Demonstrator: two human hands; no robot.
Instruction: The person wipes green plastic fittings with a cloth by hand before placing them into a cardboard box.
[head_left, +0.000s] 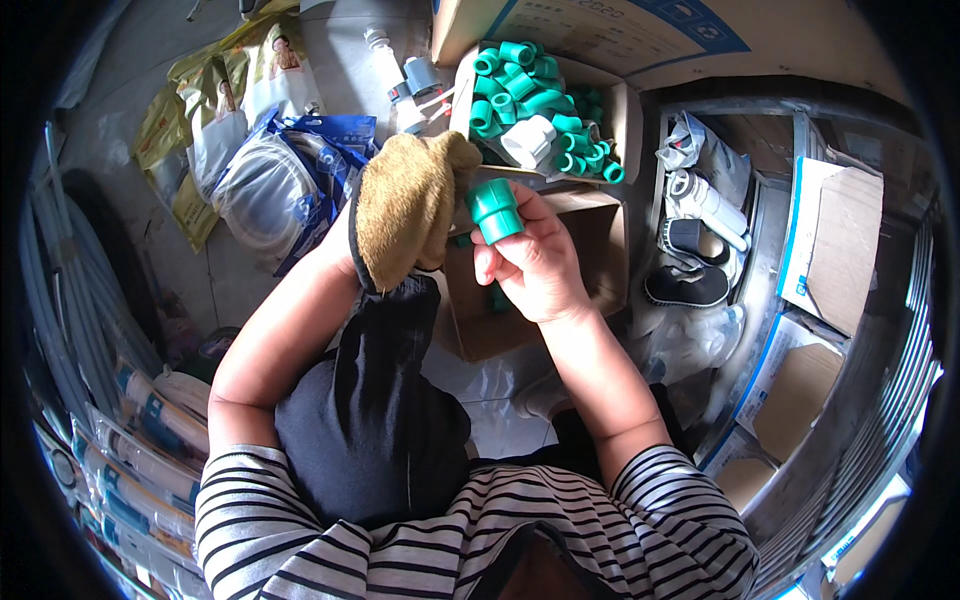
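A green plastic reducer pipe fitting (496, 211) is pinched between the thumb and fingers of my right hand (536, 259). Its wider end tilts up and to the left. My left hand (346, 244) is mostly hidden under a brown plush cloth (401, 206) with dark edging, which it holds up just left of the fitting. Cloth and fitting are close, and a narrow gap shows between them. Below my hands stands an open cardboard box (480, 330) with a few green fittings inside. Beyond them, a second cardboard box (628, 124) is heaped with green pipe fittings (517, 82).
A white fitting (529, 141) lies on the heap. At left are bagged coiled hoses (262, 191), gold-and-white packets (217, 97) and long grey pipes (82, 277). A metal rack (757, 232) at right holds black shoes (686, 289), and cartons (829, 240) stand beside it.
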